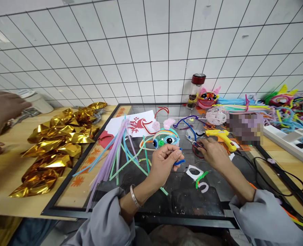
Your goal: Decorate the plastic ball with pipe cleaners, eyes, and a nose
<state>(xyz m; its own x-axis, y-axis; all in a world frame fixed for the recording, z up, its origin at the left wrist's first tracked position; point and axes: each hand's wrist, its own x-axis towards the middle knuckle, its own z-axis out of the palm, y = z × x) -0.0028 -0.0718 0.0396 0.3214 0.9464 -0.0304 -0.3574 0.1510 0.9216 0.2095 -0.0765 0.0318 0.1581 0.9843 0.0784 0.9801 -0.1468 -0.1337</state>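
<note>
My left hand (167, 160) is closed in a pinch on a short bent piece of blue pipe cleaner (179, 162). To its right, my right hand (214, 153) has its fingers curled at the dark red handles of small scissors (198, 150), whose metal blades point away to the left. Just beyond the left hand sits a round pipe-cleaner face (170, 136) with big blue-rimmed eyes, partly hidden by that hand. A white paper cut-out (194, 172) with an oval hole lies between my forearms, beside a green and orange pipe-cleaner piece (201, 179) and a pale curved one (203, 187).
Loose purple and green pipe cleaners (110, 153) spread at the left. A yellow glue gun (224, 136) with a black cord lies right. Gold foil pieces (61, 147), a glass bottle (194, 92) and a white power strip (290, 143) surround the work. Another person's hand (8, 106) enters far left.
</note>
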